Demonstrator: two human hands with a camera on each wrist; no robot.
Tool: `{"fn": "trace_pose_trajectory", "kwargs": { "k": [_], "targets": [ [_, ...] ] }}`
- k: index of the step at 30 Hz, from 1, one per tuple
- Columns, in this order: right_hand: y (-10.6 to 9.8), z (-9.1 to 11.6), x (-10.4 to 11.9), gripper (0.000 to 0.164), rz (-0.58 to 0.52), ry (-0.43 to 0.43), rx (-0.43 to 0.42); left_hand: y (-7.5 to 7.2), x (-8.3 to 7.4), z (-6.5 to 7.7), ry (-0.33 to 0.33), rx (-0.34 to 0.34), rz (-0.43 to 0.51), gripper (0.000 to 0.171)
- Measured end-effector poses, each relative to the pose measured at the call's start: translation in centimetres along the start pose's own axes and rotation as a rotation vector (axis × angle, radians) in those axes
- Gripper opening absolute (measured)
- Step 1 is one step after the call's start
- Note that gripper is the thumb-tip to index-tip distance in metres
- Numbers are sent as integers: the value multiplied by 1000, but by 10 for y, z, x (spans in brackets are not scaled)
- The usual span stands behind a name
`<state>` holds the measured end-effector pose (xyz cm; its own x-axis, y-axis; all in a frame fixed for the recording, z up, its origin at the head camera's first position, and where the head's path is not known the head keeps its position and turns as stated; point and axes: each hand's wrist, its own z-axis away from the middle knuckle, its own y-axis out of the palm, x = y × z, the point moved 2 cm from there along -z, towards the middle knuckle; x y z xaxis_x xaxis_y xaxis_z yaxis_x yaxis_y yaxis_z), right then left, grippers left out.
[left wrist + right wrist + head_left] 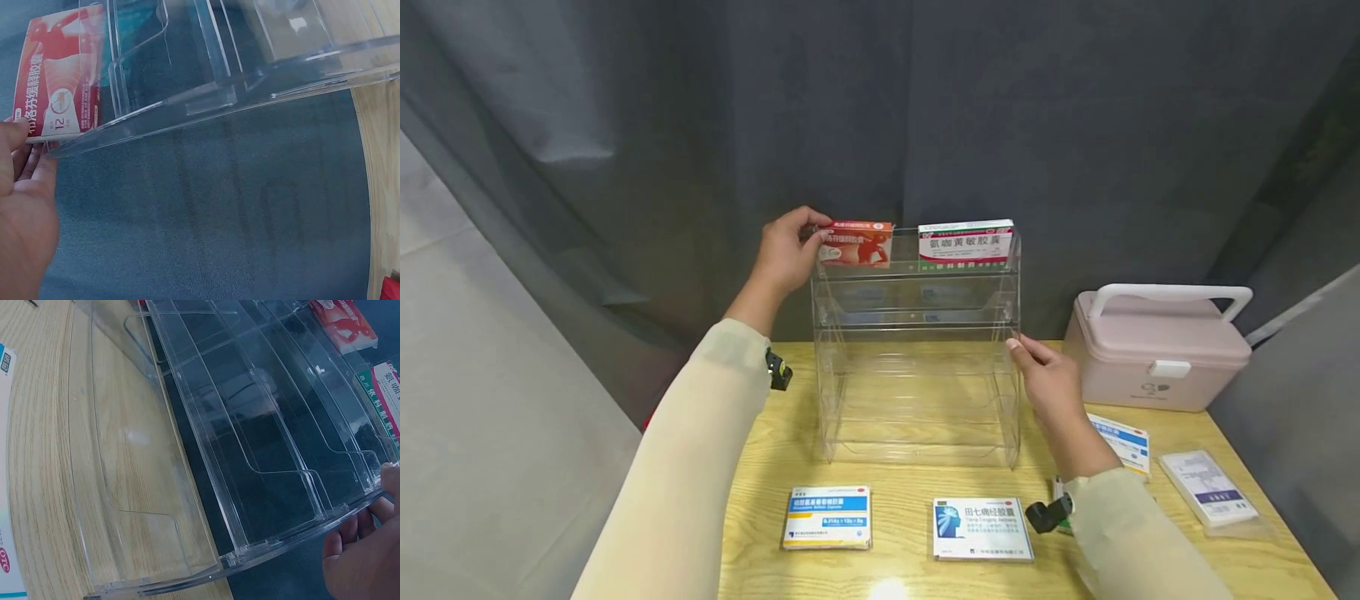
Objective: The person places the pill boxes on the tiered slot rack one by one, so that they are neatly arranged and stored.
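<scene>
Tbl [887, 575] glare, dim curtain [1037, 125], pics soft

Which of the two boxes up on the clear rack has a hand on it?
The red box at the left end of the clear rack: the left hand pinches its outer end. The white box to its right has no hand on it.

Red box [59, 75]: "布洛芬缓释胶囊", and there's a bold "12"!
Red-banded white box [966, 247]: "氨咖黄敏胶囊" up top, "依科制药" below.
Blue-striped white box [827, 518]: "氨基葡萄糖胶囊", with "0.314g" showing.
Blue-head box [983, 529]: "田七痛经胶囊", large and clear.
Box at right wrist view's left edge [9, 469]: "OTC", white on red.
</scene>
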<state>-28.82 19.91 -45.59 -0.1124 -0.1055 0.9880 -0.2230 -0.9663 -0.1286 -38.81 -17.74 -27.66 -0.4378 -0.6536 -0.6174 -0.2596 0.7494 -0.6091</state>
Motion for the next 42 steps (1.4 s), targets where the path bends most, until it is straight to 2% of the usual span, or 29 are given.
{"fn": "trace_pose_trajectory", "kwargs": {
  "k": [6,16,32,42],
  "targets": [
    [0,0,-1,69,-12,9,5,1,1,-2,8,11,-29,17],
    [1,-2,0,69,-21,5,-4,-3,-4,-4,79,30,-119,16],
    [1,-2,-1,67,-24,4,-6,-1,-4,-7,35,33,-63,16],
    [1,-1,-1,66,-36,7,-10,4,-5,-4,108,95,-271,14]
  ]
}}
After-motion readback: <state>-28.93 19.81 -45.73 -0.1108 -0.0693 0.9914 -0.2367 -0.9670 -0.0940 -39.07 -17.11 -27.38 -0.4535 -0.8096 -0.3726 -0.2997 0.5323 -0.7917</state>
